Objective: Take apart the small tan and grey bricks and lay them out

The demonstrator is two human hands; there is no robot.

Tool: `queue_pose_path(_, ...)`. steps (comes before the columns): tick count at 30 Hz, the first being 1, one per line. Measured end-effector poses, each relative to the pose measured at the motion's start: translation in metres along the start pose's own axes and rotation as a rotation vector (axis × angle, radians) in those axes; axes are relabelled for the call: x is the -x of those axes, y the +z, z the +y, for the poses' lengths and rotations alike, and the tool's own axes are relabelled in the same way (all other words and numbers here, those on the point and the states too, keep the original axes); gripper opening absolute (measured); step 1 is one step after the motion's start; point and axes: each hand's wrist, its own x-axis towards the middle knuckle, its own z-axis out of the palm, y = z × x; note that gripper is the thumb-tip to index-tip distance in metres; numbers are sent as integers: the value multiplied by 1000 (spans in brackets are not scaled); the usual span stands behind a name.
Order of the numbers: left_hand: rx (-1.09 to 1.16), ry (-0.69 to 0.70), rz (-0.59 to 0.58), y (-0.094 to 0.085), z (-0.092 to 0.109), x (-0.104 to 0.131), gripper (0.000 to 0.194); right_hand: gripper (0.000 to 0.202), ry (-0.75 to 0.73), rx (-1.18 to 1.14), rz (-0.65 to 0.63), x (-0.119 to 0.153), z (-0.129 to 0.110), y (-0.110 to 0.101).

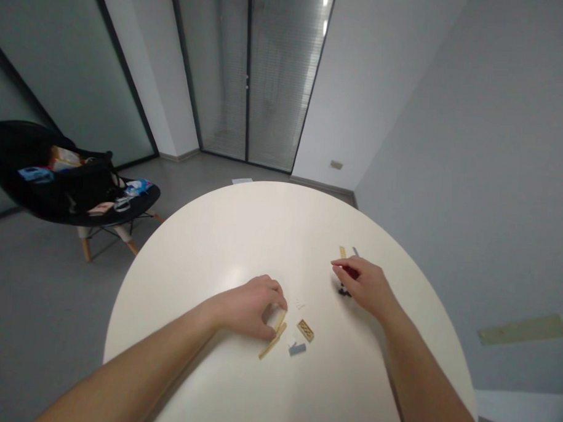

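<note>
My left hand (256,305) is low over the white round table (207,233). Its thumb and fingers curl around a tan toy-brick strip (281,320). A second tan strip (272,343) lies just below it. My right hand (364,285) is further right, fingers bent toward the thumb around a dark red piece (351,272), which they partly hide. Small black parts (344,291) show under that hand. Between the hands lie a tan studded brick (305,330), a grey brick (297,349), a small white piece (292,342) and tiny clear or white bits (299,304).
Beyond my right hand lie a tan plate (342,252) and a thin grey piece (355,252). A black chair (138,200) holding a black bag (88,183) and packets stands at the left. Glass doors (249,74) are behind the table, and a wall (471,181) is at the right.
</note>
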Motion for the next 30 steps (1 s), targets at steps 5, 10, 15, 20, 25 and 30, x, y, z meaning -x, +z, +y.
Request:
queue_pose_path(5, 65, -40, 120, 1, -2, -4, 39, 20, -155, -84, -80, 7, -30, 11)
queue_pose_path(10, 153, -112, 256, 5, -6, -6, 37, 18, -266, -155, -231, 16, -61, 22)
queue_pose_path(15, 229, -141, 288, 7, -4, -7, 33, 21, -267, -215, -283, 20, -70, 28)
queue_pose_path(20, 263, -136, 283, 7, -3, -8, 32, 23, -273, -262, -328, 20, -71, 31)
queue_pose_path(25, 312, -136, 258, 9, -5, -7, 35, 21, -292, -253, -326, 21, -72, 33)
queue_pose_path(30, 453, -105, 238, 13, -10, -7, 41, 22, -301, -181, -289, 20, -72, 31)
